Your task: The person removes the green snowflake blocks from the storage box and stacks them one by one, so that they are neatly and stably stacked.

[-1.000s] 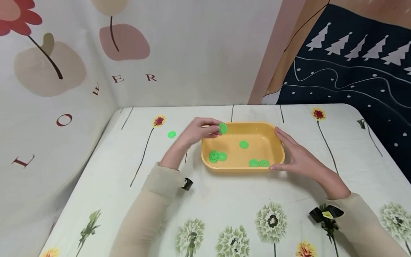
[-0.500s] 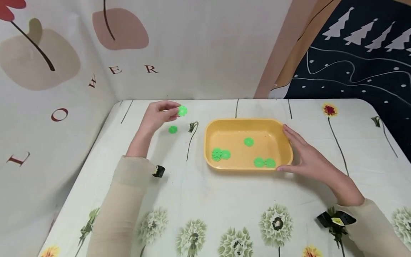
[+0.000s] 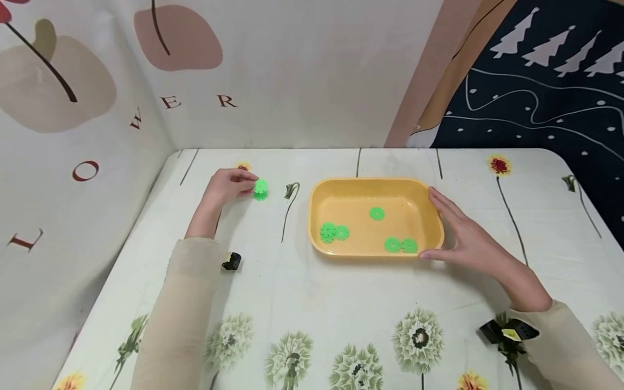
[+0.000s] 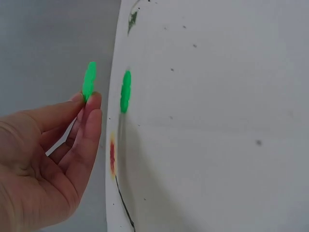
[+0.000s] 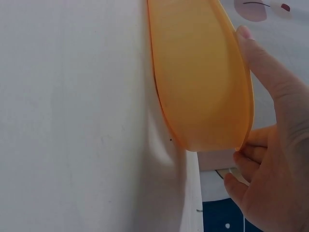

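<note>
My left hand (image 3: 226, 187) is over the left back of the table. Thumb and fingertips pinch a green flower-shaped disc (image 4: 90, 79) by its edge. A second green disc (image 4: 125, 92) lies on the tablecloth below it; in the head view the held one partly covers it. On the right, my right hand (image 3: 463, 238) holds the end of a yellow plastic tray (image 3: 375, 255), thumb at the near corner and fingers along the right side. Inside the tray, several green discs (image 3: 377, 213) lie scattered, some overlapping at the left.
A white tablecloth (image 3: 312, 303) with printed flowers covers the table. Behind it hangs a pale printed curtain (image 3: 302, 81), with a dark tree-patterned cloth (image 3: 536, 103) at the right. Black wrist devices (image 3: 509, 331) sit at both cuffs.
My left hand has moved left from over the tray with the pinched disc, then lowered toward the disc on the cloth. My right hand stays at the tray's end.
</note>
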Motion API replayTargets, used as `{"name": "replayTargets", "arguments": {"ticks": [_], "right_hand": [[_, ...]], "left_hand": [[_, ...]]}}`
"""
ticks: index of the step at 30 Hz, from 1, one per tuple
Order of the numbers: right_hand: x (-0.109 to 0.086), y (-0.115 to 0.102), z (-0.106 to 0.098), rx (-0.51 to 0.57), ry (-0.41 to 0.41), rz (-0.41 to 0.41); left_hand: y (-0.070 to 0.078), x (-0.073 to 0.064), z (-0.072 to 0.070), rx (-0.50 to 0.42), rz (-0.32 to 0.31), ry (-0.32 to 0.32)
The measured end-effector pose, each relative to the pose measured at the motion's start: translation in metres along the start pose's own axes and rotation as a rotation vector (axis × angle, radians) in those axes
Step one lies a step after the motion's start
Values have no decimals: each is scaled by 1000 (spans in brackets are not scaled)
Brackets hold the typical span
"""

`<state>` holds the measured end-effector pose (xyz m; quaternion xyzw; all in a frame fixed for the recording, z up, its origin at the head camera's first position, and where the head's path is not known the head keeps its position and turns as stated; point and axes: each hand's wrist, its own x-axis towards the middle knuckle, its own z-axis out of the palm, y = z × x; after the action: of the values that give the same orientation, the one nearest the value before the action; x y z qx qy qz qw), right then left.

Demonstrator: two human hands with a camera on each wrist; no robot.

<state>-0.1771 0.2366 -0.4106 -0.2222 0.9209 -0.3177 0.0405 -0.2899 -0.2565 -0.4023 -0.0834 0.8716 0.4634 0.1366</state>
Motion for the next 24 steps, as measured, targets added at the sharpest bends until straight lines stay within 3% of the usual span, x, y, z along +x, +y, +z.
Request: {"name": "replayTargets", "arguments": {"ticks": [6,14,19,24], "right_hand": [[-1,-1,1,-1,-1,7],[0,-1,2,-9,-2,26],[1,-1,0,-14,-6,28],[1,-1,-1,-14,-13,16]], "left_hand": [[-9,-1,2,25,-49,28],[-14,-3,7,88,-22,87],[-14,-4,8,147,-1,75],[-16,-4,8,214,37,22]]}}
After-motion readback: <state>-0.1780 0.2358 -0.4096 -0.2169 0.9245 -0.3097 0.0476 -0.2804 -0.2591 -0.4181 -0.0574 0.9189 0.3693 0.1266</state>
